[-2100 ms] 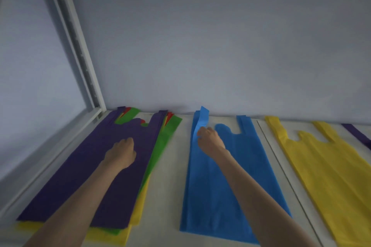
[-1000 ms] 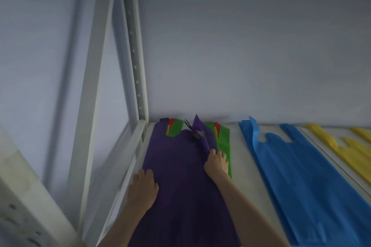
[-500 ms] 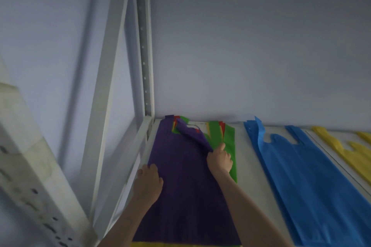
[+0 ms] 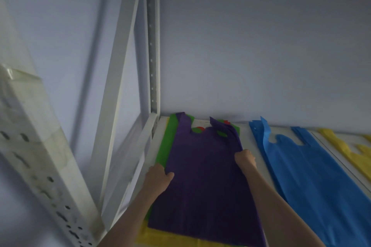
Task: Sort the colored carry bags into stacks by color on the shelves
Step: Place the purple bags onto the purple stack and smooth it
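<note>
The purple bag [image 4: 206, 176] is lying flat on top of a mixed pile at the left end of the white shelf [image 4: 246, 132], handles pointing toward the back wall [image 4: 251, 46]. Under it a green bag [image 4: 165, 146] is sticking out along the left edge and peeking through at the handle cutout, a bit of red bag [image 4: 198, 128] is showing in that cutout too, and a yellow bag [image 4: 160, 235] is poking out at the near edge of the pile.

Both hands are working the purple one. The left hand [image 4: 157, 178] is gripping its left edge, fingers curled over the fabric with the thumb lying on top. The right hand [image 4: 245, 159] is gripping the right edge up nearer the handles, fingers bunched tight around the fabric so it's creasing a little there. Both forearms are reaching in from the bottom of the view.

Just to the right of the pile, with a strip of bare shelf between, a blue bag [image 4: 313, 176] is lying flat by itself, one handle kicking up a bit. Further right, another yellow bag [image 4: 349, 152] is running off the frame edge.

On the left, the white shelf upright [image 4: 153, 46] with its row of holes is standing at the back corner, and a blurry perforated post [image 4: 40, 156] is sitting close to the camera.
</note>
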Motion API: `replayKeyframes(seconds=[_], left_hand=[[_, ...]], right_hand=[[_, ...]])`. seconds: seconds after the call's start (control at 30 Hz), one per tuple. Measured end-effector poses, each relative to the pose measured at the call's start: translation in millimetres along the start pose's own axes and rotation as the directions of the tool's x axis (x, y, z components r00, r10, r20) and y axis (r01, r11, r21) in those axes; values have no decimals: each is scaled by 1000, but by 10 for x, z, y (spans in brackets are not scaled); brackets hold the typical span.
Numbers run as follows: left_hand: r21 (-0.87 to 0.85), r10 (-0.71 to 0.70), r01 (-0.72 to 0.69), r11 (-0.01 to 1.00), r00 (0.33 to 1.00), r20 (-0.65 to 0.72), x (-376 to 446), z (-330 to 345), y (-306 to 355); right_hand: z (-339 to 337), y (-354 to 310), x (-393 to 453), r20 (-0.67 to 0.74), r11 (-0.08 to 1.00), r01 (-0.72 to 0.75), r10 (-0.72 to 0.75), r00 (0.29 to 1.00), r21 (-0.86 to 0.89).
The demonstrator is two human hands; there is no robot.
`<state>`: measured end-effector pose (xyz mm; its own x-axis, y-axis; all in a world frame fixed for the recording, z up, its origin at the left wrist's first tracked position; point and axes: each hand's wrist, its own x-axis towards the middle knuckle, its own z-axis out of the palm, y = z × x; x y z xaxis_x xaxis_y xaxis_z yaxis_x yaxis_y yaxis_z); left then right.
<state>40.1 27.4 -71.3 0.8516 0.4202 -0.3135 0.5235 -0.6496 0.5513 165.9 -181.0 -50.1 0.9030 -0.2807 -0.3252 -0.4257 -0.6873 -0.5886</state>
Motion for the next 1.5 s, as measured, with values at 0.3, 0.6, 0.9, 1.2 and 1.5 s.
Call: replayKeyframes(seconds=[0.3, 0.6, 0.9, 1.2, 1.5], left_hand=[[-148, 19, -24, 989, 999, -35, 50, 99, 103], [-239, 30, -34, 971, 999, -19, -3, 86, 246], [-374, 75, -138, 917, 981, -180, -239, -72, 838], [-474, 182, -337, 814, 922, -342, -641, 338, 2343], [-455, 306, -430, 780, 896, -322, -797, 1118, 3700]], right_hand=[[-28, 23, 1, 29, 995, 95, -94, 995, -35], [-150, 45, 85, 27, 977, 211, -211, 977, 1], [-780, 20, 404, -81, 908, 369, -360, 929, 199], [-2250, 418, 1022, -208, 839, 493, -453, 867, 231], [-3528, 1299, 1759, -290, 860, 469, -406, 867, 199]])
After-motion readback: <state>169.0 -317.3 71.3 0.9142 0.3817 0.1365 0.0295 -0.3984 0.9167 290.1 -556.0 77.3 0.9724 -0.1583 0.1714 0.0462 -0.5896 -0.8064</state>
